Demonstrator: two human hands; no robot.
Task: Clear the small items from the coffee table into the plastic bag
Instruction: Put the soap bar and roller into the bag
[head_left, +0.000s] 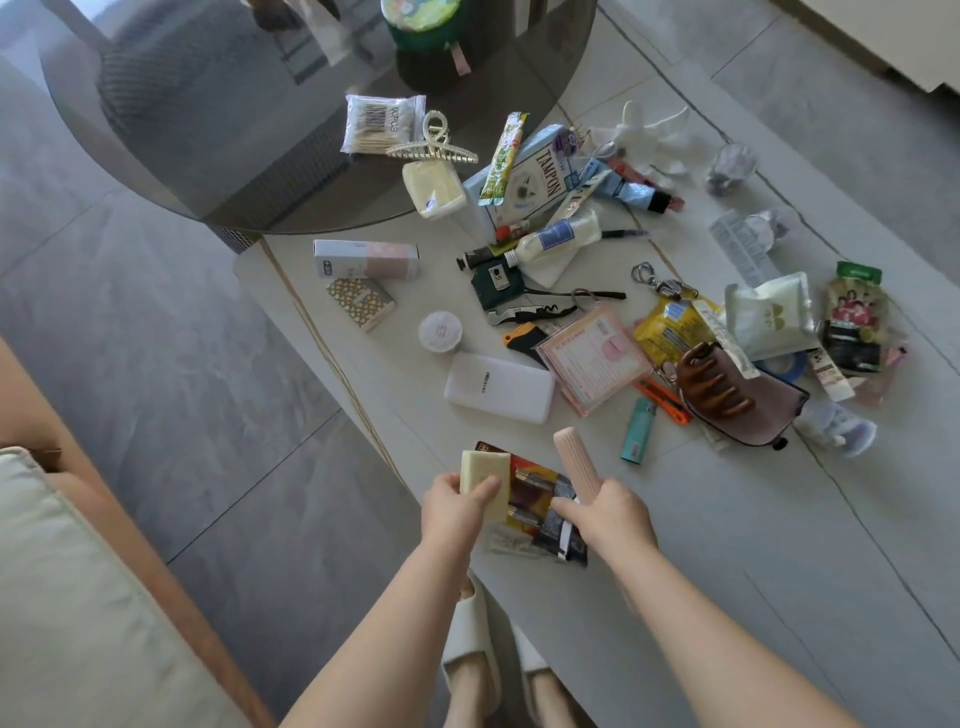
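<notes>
While both arms reach in from the bottom of the head view, the left hand (457, 506) pinches a pale yellow packet (485, 480) between thumb and fingers, and the right hand (605, 514) curls round a ribbed pink case (574, 465) that points up and away. Under and between the hands lies a dark snack wrapper (540, 506) on the near edge of the white table (727, 545). No plastic bag can be made out for certain.

Further back the small items lie scattered. A white power bank (498, 387) sits just beyond the hands, with a teal lighter (638, 431) and an orange cutter (662, 400) to its right. A brown hair claw (714, 384) rests on a mauve pouch (753, 415). A blue box reads "TAMPON" (535, 176), and a cotton swab pack (382, 124) on the dark glass round table (208, 130) shows "80PCS", though the first digits are blurred. A pearl hair claw (431, 143) touches that pack. A pink and white box (366, 259), a patterned card box (361, 303) and a round lidded tub (440, 331) lie well apart to the left. Other labels are too small to read.
</notes>
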